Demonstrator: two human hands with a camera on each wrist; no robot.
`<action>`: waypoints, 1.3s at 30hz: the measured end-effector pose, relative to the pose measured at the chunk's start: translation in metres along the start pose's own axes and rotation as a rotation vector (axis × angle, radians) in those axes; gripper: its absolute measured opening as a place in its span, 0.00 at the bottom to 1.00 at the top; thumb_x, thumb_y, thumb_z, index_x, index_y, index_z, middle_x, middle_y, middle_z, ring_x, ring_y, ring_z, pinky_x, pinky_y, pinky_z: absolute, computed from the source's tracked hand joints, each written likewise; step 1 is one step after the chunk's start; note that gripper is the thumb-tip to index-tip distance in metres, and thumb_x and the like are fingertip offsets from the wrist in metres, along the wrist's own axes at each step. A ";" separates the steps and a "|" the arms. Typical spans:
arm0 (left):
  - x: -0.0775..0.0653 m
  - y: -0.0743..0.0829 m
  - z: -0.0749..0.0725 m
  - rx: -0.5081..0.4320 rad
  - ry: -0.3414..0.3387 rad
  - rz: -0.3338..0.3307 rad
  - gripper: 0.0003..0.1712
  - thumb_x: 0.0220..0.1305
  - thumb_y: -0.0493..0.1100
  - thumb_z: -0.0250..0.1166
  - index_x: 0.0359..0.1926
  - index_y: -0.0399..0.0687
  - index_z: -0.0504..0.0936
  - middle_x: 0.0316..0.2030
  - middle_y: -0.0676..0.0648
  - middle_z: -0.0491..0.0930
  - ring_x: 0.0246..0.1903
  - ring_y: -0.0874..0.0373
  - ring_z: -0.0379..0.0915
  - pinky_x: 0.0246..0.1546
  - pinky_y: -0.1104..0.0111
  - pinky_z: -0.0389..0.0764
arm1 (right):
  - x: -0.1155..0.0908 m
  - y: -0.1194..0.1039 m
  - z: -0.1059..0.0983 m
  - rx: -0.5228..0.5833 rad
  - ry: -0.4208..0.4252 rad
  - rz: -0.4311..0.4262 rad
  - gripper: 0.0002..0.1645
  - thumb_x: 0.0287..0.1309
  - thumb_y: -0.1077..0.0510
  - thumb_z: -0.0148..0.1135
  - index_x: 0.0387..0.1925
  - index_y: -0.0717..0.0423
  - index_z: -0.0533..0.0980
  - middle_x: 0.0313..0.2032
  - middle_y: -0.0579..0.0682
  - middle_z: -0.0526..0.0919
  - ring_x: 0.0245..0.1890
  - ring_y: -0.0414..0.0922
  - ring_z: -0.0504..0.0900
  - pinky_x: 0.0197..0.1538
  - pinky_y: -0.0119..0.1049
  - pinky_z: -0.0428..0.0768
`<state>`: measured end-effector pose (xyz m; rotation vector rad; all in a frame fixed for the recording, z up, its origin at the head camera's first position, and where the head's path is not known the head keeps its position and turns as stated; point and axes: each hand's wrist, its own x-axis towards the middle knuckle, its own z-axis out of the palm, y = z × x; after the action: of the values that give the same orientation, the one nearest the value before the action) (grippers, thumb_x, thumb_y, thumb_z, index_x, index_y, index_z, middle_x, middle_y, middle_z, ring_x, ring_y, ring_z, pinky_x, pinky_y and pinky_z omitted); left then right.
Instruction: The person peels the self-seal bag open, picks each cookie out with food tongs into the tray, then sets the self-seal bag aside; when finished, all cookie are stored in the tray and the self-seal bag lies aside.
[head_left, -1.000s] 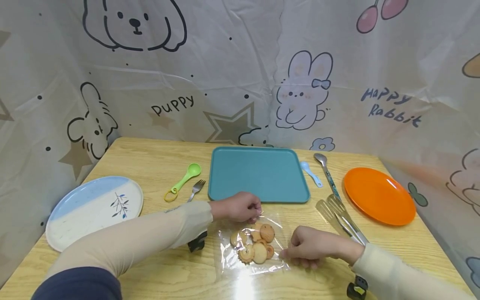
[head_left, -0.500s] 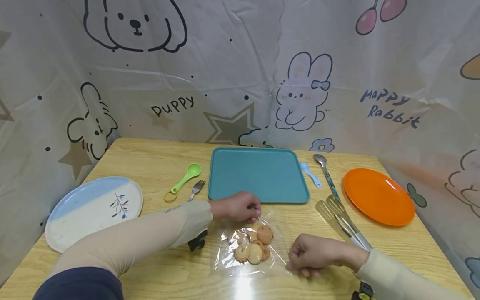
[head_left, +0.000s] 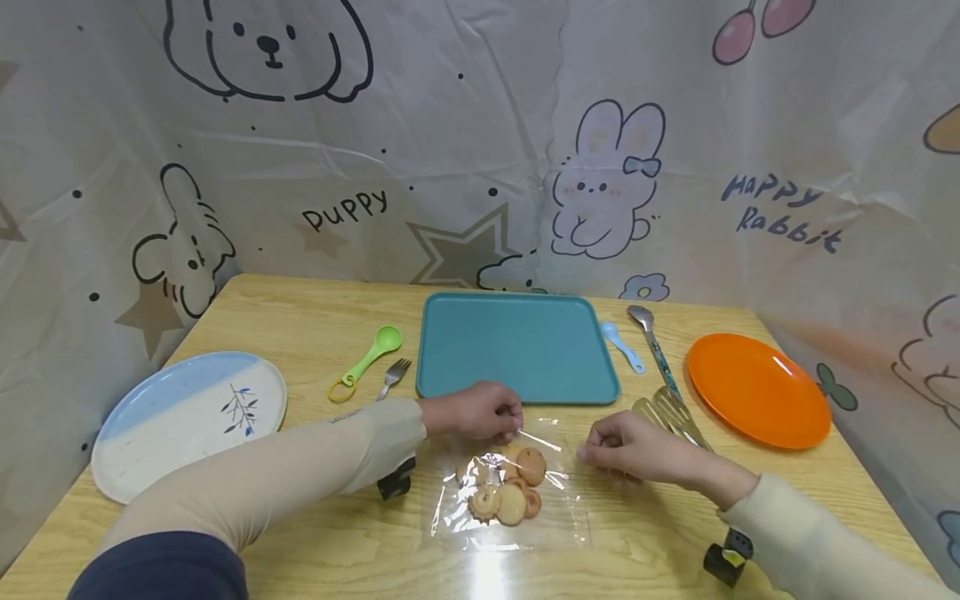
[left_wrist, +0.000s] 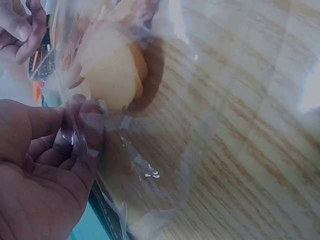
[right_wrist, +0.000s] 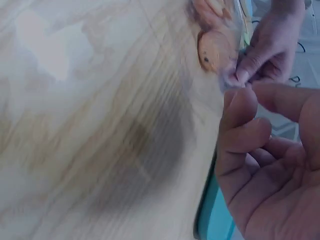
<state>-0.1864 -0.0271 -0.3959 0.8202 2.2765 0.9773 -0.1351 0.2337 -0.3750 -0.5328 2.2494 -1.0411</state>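
Observation:
A clear plastic bag (head_left: 450,525) lies on the wooden table with several cookies (head_left: 512,504) inside, some round and one with a scalloped edge. My left hand (head_left: 480,412) pinches the bag's far edge just in front of the teal tray (head_left: 517,350). In the left wrist view, the film (left_wrist: 155,175) wrinkles at the thumb and fingers of that hand (left_wrist: 40,165), close to a pale cookie (left_wrist: 110,70). To the right of the bag, my right hand (head_left: 637,446) hovers with loosely curled fingers and nothing in it, thumb near the index finger (right_wrist: 240,105).
At left lie a blue-and-white plate (head_left: 187,417), a green measuring spoon (head_left: 375,350) and a fork (head_left: 393,375). On the right are a small blue spoon (head_left: 622,346), a long-handled metal spoon (head_left: 654,342), a slotted turner (head_left: 675,412) and an orange plate (head_left: 757,392).
My right hand has let go of the bag's near right corner and moved up and away from it. The bag's right side lies flatter. My left hand keeps its pinch in place.

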 end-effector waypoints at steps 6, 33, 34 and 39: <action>0.000 -0.001 -0.001 -0.039 -0.010 -0.022 0.08 0.68 0.34 0.57 0.33 0.35 0.80 0.26 0.44 0.82 0.25 0.62 0.74 0.26 0.77 0.75 | 0.014 0.000 0.013 0.028 0.047 0.070 0.18 0.65 0.50 0.60 0.30 0.63 0.79 0.15 0.45 0.74 0.12 0.36 0.69 0.15 0.25 0.67; -0.068 -0.001 -0.015 0.576 0.057 0.173 0.21 0.65 0.54 0.62 0.51 0.45 0.80 0.46 0.49 0.81 0.45 0.58 0.76 0.47 0.69 0.81 | 0.021 -0.008 0.011 0.359 -0.054 0.029 0.20 0.70 0.55 0.53 0.43 0.73 0.73 0.23 0.45 0.75 0.16 0.34 0.72 0.19 0.25 0.69; -0.071 -0.003 -0.014 0.583 0.052 0.164 0.22 0.65 0.55 0.62 0.51 0.45 0.80 0.46 0.49 0.81 0.45 0.59 0.76 0.46 0.70 0.80 | 0.021 -0.007 0.011 0.362 -0.056 0.027 0.19 0.70 0.55 0.53 0.43 0.72 0.73 0.23 0.45 0.75 0.16 0.34 0.72 0.19 0.25 0.69; -0.075 -0.007 -0.007 0.585 0.052 0.156 0.19 0.64 0.54 0.63 0.49 0.46 0.81 0.44 0.50 0.80 0.42 0.62 0.74 0.43 0.73 0.80 | 0.022 -0.006 0.011 0.369 -0.053 0.029 0.20 0.69 0.54 0.54 0.41 0.71 0.73 0.22 0.44 0.75 0.16 0.34 0.71 0.20 0.25 0.69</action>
<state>-0.1426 -0.0868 -0.3807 1.2324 2.6111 0.3818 -0.1437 0.2112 -0.3838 -0.3629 1.9487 -1.3693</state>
